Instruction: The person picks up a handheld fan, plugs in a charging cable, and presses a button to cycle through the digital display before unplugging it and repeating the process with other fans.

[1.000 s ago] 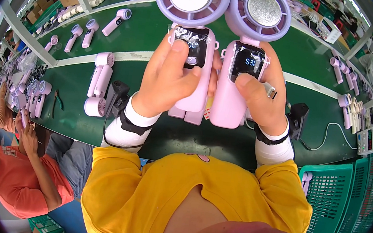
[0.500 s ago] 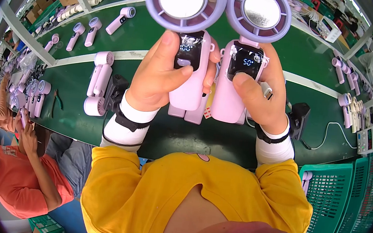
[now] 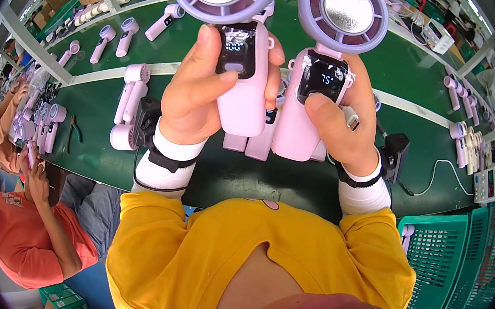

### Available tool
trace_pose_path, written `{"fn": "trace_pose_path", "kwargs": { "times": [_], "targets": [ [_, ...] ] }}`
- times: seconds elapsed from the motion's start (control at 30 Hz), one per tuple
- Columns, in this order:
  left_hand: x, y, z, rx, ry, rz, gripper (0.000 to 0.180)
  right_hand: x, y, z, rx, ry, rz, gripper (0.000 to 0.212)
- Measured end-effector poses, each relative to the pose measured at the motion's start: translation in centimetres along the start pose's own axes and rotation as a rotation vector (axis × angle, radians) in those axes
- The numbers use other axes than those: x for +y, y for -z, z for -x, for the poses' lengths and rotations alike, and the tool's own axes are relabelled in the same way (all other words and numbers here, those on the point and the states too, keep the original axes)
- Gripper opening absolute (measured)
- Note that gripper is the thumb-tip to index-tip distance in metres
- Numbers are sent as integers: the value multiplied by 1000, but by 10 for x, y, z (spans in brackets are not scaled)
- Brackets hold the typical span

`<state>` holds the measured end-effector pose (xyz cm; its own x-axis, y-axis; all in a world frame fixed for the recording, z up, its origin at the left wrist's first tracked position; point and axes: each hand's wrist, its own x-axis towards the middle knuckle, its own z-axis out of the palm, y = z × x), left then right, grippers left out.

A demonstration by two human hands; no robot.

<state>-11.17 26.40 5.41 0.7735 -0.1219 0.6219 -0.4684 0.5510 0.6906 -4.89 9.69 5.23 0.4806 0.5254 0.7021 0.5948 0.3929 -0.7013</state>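
Observation:
My left hand (image 3: pixel 193 96) is wrapped round a pink handheld fan (image 3: pixel 243 110) with a round lilac head. Its black display is lit, and my thumb lies beside the grey button below the digits. In my right hand (image 3: pixel 352 123) is a second pink handheld fan (image 3: pixel 297 129), held upright next to the first. My right thumb presses on the lower part of its lit black display. A white cable plug (image 3: pixel 351 119) sticks out by my right fingers. Beneath the two held fans, more pink fans (image 3: pixel 258 148) lie on the green table, partly covered.
Pink fans (image 3: pixel 133 100) lie left of my arm, near pliers (image 3: pixel 75 129). A white meter box (image 3: pixel 488 185) stands right, by several fans (image 3: pixel 459 145). Green baskets (image 3: pixel 431 261) stand lower right. At lower left a person in an orange shirt (image 3: pixel 35 246) holds a fan.
My left hand has shifted left with its fan, which now tilts more. The right fan has moved slightly left, and the digits on its display have changed.

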Motion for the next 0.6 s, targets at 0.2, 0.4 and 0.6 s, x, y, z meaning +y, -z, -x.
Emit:
{"fn": "trace_pose_path", "kwargs": {
  "times": [0.2, 0.4, 0.6],
  "targets": [
    [8, 3, 2, -24, -35, 43, 39, -2, -1, 0, -22, -47, 29, 44],
    [15, 6, 1, -25, -108, 51, 42, -2, -1, 2, -99, -121, 93, 56],
    [29, 4, 5, 65, -101, -2, 55, 3, -8, 1, -109, -194, -21, 48]
  ]
}}
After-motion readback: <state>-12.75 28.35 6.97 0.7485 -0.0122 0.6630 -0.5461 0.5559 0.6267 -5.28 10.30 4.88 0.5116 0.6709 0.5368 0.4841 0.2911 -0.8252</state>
